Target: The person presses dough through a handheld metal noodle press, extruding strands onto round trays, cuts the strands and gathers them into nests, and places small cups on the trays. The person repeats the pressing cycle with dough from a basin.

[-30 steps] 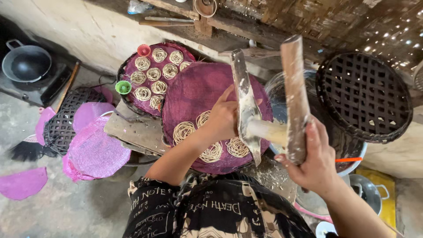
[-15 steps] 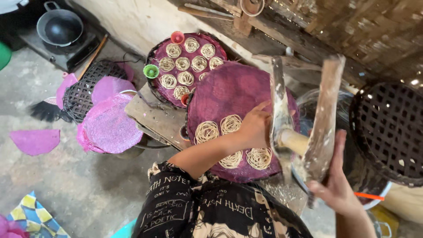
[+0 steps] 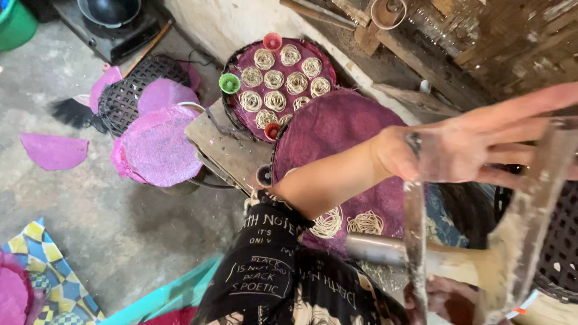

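**Steady the press before the next noodle coil**

My left hand (image 3: 475, 147) reaches across the purple cloth-lined tray (image 3: 343, 129), fingers (image 3: 530, 129) spread and stretched toward the wooden upright of the noodle press (image 3: 530, 235); whether they touch it, I cannot tell. My right hand (image 3: 442, 301) sits low under the press's metal cylinder (image 3: 385, 250), its grip hidden. Two noodle coils (image 3: 348, 222) lie on the cloth just beside the cylinder. I judge the press should be held level and squeezed evenly, nozzle over bare cloth, apart from those coils. The full tray (image 3: 280, 78) behind stays clear.
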